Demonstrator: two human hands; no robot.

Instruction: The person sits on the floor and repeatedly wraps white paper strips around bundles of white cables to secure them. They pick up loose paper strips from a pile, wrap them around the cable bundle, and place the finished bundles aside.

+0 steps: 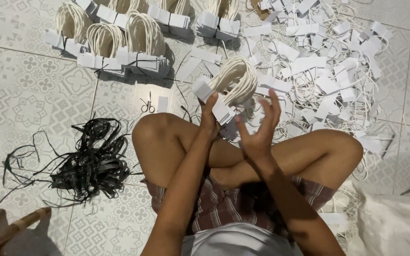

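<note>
My left hand (pixel 209 118) grips a bundle of white paper tags with looped white strings (pixel 233 80), held up above my crossed knees. The strings arch over the stack of tags. My right hand (pixel 260 128) is raised just right of the bundle, fingers spread and palm turned toward it, holding nothing that I can see. I sit cross-legged on a patterned tile floor (pixel 29 104).
Several tied bundles of tags (pixel 119 42) lie in rows at the top left. A loose heap of white tags and strings (pixel 328 66) spreads at the top right. Small scissors (pixel 147 105) lie on the tiles. Tangled black strips (pixel 88 161) sit left. A white sack (pixel 397 223) lies at the lower right.
</note>
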